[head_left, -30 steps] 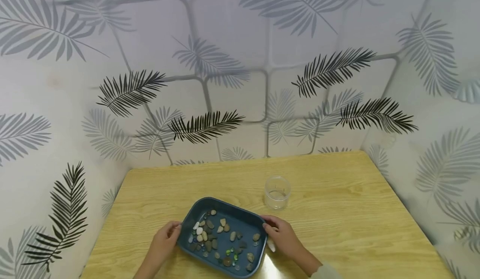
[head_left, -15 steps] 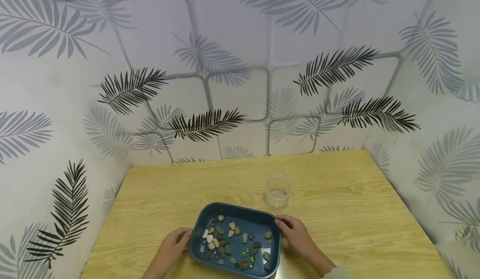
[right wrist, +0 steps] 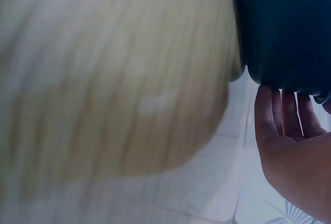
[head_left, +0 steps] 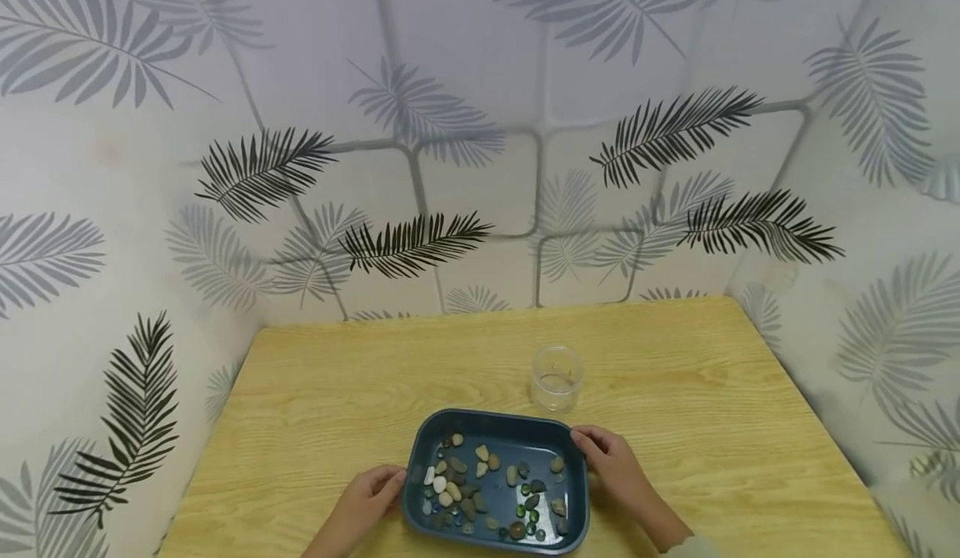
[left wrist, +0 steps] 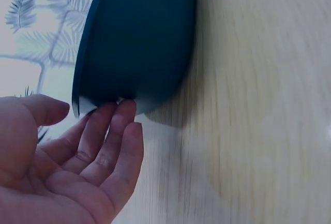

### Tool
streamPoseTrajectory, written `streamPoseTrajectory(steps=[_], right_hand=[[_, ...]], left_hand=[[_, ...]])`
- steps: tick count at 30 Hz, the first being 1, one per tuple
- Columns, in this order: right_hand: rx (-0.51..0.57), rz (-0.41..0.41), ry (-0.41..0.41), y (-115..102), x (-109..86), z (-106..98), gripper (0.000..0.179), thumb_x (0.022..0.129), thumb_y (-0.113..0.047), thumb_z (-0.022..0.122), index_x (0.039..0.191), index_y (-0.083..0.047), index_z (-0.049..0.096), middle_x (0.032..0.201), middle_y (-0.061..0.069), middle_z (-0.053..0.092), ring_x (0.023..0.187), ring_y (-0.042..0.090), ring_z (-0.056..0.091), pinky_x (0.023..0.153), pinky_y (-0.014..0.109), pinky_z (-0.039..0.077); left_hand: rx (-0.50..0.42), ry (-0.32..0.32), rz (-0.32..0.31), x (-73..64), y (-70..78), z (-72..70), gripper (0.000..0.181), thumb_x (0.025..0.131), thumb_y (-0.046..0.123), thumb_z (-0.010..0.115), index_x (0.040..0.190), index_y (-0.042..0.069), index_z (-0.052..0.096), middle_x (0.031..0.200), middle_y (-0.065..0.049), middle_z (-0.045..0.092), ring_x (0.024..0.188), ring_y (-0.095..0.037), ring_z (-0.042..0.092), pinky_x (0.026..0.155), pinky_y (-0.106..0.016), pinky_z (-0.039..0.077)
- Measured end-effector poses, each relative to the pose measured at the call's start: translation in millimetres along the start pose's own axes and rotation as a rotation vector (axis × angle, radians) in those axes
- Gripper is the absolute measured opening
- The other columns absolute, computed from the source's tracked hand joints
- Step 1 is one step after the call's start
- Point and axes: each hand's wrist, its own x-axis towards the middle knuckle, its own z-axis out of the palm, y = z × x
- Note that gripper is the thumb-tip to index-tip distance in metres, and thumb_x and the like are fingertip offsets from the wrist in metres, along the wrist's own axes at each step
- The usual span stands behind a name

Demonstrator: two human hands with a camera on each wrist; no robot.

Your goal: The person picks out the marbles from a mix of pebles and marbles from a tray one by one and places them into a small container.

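A dark blue tray (head_left: 498, 424) with rounded corners stands near the front of the wooden table. Inside it, grey and tan pebbles (head_left: 456, 464), white stones (head_left: 439, 485) and green glass pieces (head_left: 521, 510) lie scattered, thickest on the left. My left hand (left wrist: 88, 157) is at the tray's left end. Its fingertips touch the outer wall under the rim, and its thumb stands apart from the rim. At the right end, my right hand (head_left: 617, 468) holds the tray, thumb at the rim near the far corner, fingers against the outside wall (right wrist: 289, 38).
A clear round cup (head_left: 557, 379) stands just behind the tray's far right corner. The wooden table (head_left: 360, 383) meets leaf-patterned walls (head_left: 480, 166) at the back and on both sides.
The tray has slid right and slightly toward me, turning counterclockwise so that its long side lies straighter. Both hands have moved right along with it. The cup stays in place.
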Motion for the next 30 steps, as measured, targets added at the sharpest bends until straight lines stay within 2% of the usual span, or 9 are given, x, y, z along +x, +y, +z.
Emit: streamPoseTrajectory(steps=[3, 7, 12, 17, 19, 22, 26, 30], right_hand=[[-0.036, 0.004, 0.018, 0.6, 0.8, -5.7, 0.033, 0.086, -0.035, 0.054, 0.100, -0.006, 0.064, 0.091, 0.005, 0.063, 0.084, 0.016, 0.056, 0.071, 0.026, 0.047], [-0.104, 0.001, 0.031, 0.4, 2.5, -13.4, 0.036, 0.088, -0.038, 0.051, 0.101, -0.007, 0.064, 0.093, 0.003, 0.063, 0.085, 0.015, 0.055, 0.074, 0.027, 0.046], [-0.113, 0.019, 0.020, -1.3, 4.0, -21.6, 0.039, 0.088, -0.040, 0.049, 0.104, -0.008, 0.063, 0.096, 0.003, 0.062, 0.086, 0.015, 0.056, 0.075, 0.028, 0.046], [-0.116, 0.024, 0.020, -1.4, 5.1, -27.1, 0.042, 0.088, -0.042, 0.048, 0.105, -0.006, 0.062, 0.096, 0.004, 0.062, 0.087, 0.015, 0.056, 0.076, 0.029, 0.046], [-0.108, 0.031, 0.016, -1.6, 5.0, -28.4, 0.042, 0.089, -0.041, 0.048, 0.106, -0.005, 0.061, 0.097, 0.005, 0.062, 0.087, 0.016, 0.056, 0.077, 0.030, 0.046], [-0.094, 0.055, 0.015, -2.3, 4.8, -30.0, 0.041, 0.089, -0.041, 0.047, 0.106, -0.006, 0.061, 0.097, 0.005, 0.062, 0.088, 0.016, 0.056, 0.078, 0.031, 0.046], [-0.115, 0.047, 0.022, -3.4, 4.2, -30.6, 0.042, 0.089, -0.041, 0.048, 0.108, -0.006, 0.061, 0.101, 0.006, 0.061, 0.093, 0.017, 0.055, 0.081, 0.033, 0.045], [-0.157, 0.018, 0.032, -3.0, 4.0, -30.4, 0.041, 0.088, -0.042, 0.049, 0.110, -0.010, 0.060, 0.106, 0.004, 0.060, 0.097, 0.017, 0.054, 0.082, 0.034, 0.045]], left_hand=[[0.022, -0.008, 0.016, -2.3, 2.8, 8.0, 0.044, 0.091, 0.034, 0.046, 0.110, -0.005, 0.056, 0.094, -0.011, 0.061, 0.079, -0.017, 0.058, 0.068, -0.031, 0.050], [0.008, -0.045, 0.029, -5.3, 6.5, 16.5, 0.044, 0.091, 0.033, 0.047, 0.109, -0.006, 0.056, 0.092, -0.010, 0.061, 0.077, -0.017, 0.059, 0.067, -0.030, 0.051], [-0.017, -0.101, 0.034, -6.2, 7.4, 24.1, 0.043, 0.091, 0.032, 0.046, 0.110, -0.006, 0.055, 0.092, -0.008, 0.062, 0.078, -0.016, 0.060, 0.069, -0.030, 0.050], [-0.040, -0.162, -0.006, -10.0, 13.5, 30.0, 0.042, 0.092, 0.030, 0.046, 0.113, -0.006, 0.052, 0.090, -0.005, 0.062, 0.079, -0.018, 0.059, 0.070, -0.032, 0.050], [-0.070, -0.179, -0.023, -11.5, 15.6, 32.4, 0.042, 0.092, 0.028, 0.047, 0.114, -0.007, 0.051, 0.091, -0.007, 0.062, 0.081, -0.019, 0.058, 0.071, -0.034, 0.050], [-0.098, -0.180, -0.045, -12.8, 17.0, 34.9, 0.042, 0.091, 0.028, 0.048, 0.115, -0.007, 0.051, 0.093, -0.009, 0.061, 0.083, -0.020, 0.058, 0.073, -0.036, 0.049], [-0.118, -0.168, -0.071, -10.7, 14.8, 35.7, 0.045, 0.091, 0.032, 0.047, 0.120, -0.003, 0.048, 0.100, -0.010, 0.058, 0.086, -0.020, 0.057, 0.073, -0.036, 0.049], [-0.221, -0.157, -0.115, -5.0, 8.9, 34.8, 0.051, 0.090, 0.037, 0.048, 0.129, 0.005, 0.039, 0.115, -0.014, 0.050, 0.095, -0.023, 0.055, 0.072, -0.039, 0.050]])
